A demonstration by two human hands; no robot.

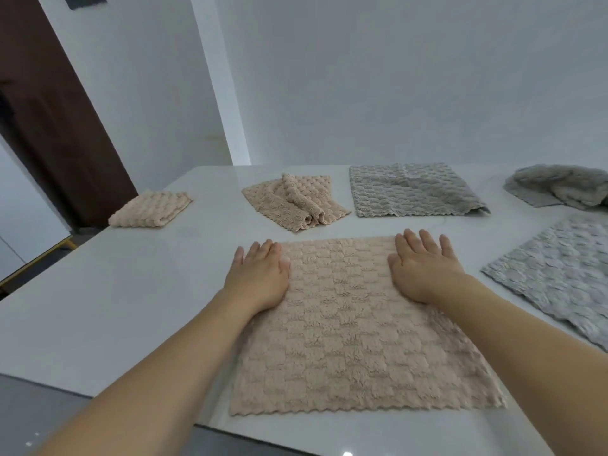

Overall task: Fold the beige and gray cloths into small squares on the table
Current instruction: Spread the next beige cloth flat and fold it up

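A: Beige cloth (355,327) lies flat on the tabletop (131,291), dead ahead, roughly square, scalloped hem at the near edge.

B: Hands?

A: Left hand (258,278) and right hand (424,268) press its 2 far corners, fingers straight, gripping nothing, equally near.

B: Beyond?

A: 1 folded square (151,209), rumpled beige (296,202), 3 gray cloths (411,189).

I stand before a glossy white table (125,291) set against plain white walls (394,77); a dark brown door (49,110) rises at my left.
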